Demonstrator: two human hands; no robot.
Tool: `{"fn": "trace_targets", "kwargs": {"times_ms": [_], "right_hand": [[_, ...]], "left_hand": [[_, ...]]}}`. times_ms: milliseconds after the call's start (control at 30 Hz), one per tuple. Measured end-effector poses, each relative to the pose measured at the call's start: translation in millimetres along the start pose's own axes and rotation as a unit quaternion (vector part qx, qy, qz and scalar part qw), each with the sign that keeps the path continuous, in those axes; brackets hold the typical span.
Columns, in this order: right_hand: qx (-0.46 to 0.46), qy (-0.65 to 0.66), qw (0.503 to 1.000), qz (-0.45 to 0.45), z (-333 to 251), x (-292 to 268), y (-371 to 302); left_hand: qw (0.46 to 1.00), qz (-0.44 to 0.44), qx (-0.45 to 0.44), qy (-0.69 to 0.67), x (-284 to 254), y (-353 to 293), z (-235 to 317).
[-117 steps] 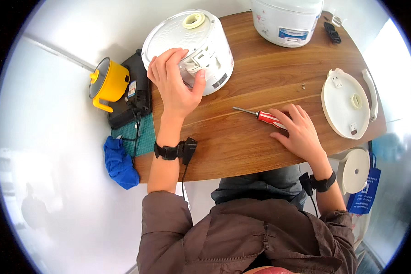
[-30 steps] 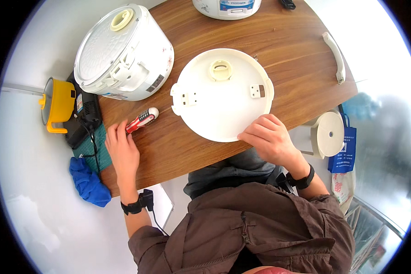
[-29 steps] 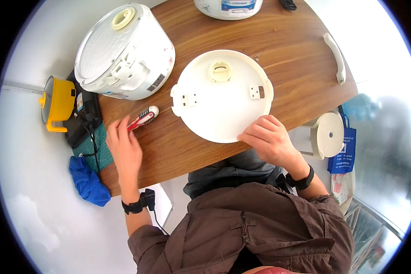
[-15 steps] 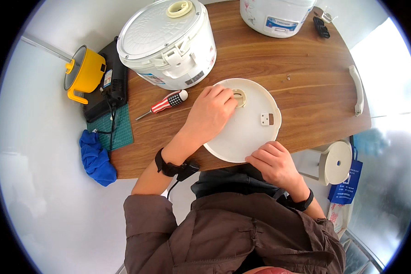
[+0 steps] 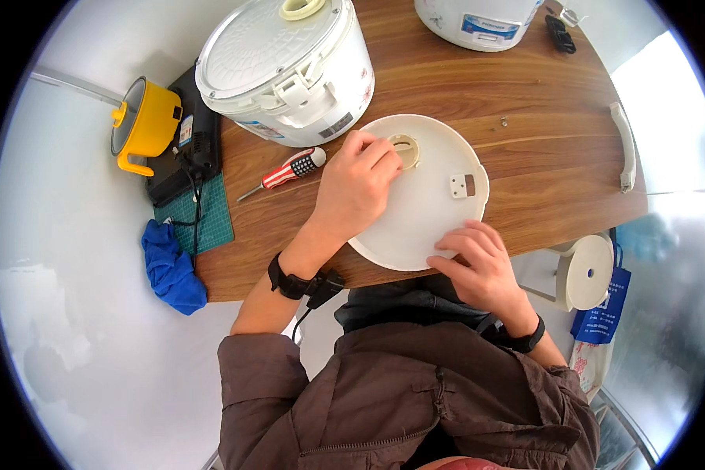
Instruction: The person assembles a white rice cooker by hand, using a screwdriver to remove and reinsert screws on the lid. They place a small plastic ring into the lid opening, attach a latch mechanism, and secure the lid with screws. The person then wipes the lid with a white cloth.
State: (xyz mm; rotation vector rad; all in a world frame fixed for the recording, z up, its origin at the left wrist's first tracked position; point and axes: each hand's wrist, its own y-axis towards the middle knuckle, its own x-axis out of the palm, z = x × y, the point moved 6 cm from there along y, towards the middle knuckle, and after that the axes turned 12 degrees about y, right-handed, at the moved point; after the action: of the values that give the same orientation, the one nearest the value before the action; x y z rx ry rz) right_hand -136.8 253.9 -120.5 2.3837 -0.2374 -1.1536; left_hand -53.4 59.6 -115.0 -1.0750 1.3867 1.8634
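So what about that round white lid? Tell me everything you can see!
The round white lid looks plastic and lies on the wooden table. It has a raised rim, a slotted cream ring, and a small holed plate beside a rectangular opening. The left hand hides its left part and seems to touch the ring; the right hand is at its near edge.

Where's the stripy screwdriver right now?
In the head view, the screwdriver is lying on the wooden table, toward the left, between the green mat and the left hand, just below the big white cooker.
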Motion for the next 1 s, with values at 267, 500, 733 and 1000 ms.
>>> {"fn": "trace_targets", "kwargs": {"times_ms": [267, 500, 733, 1000], "right_hand": [[0.122, 0.301, 0.911, 0.255, 38, -17, -16], [0.291, 0.617, 0.681, 0.265, 54, 14, -43], [0.250, 0.516, 0.802, 0.166, 41, 11, -15], [0.185, 0.642, 0.719, 0.191, 52, -1, 49]], "left_hand": [[0.994, 0.080, -0.032, -0.070, -16, 11, 2], [0.989, 0.118, -0.023, -0.092, -31, 19, 16], [0.949, 0.069, -0.123, -0.281, -26, 15, 16], [0.518, -0.022, -0.266, -0.813, -62, -1, 16]]}}
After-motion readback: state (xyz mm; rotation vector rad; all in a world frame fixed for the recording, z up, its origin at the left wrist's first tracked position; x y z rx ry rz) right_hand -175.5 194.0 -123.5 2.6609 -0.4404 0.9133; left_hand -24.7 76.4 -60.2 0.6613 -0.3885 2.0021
